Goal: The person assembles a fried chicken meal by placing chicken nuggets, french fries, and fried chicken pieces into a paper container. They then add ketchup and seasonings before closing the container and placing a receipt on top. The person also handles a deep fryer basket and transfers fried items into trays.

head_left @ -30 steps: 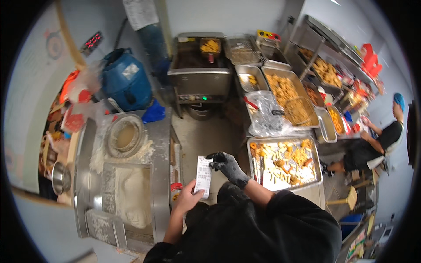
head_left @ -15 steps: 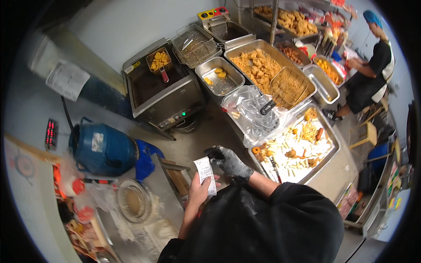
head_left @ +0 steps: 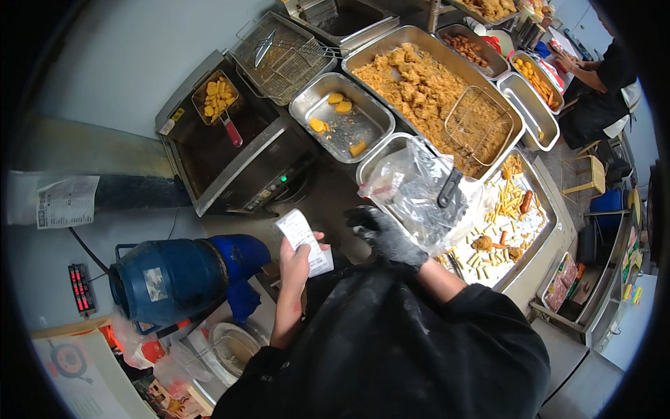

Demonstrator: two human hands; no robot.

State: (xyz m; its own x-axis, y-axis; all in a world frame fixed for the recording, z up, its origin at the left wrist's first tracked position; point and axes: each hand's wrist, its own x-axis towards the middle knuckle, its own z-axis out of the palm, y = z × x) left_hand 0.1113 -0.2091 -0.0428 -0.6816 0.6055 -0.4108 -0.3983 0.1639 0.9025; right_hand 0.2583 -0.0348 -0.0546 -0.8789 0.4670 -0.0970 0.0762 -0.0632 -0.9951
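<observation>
One paper slip (head_left: 307, 243) sat before the fryer (head_left: 244, 165), pinched between thumb and fingers of your bare left hand (head_left: 294, 267), print facing up, presumably for reading; your gloved right hand (head_left: 392, 239), fingers loosely bent, slightly spread, held nothing visible.

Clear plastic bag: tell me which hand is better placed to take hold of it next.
Right hand, most likely: it is gloved, looks empty and is nearer the clear plastic bag. The left hand holds the white paper slip.
</observation>
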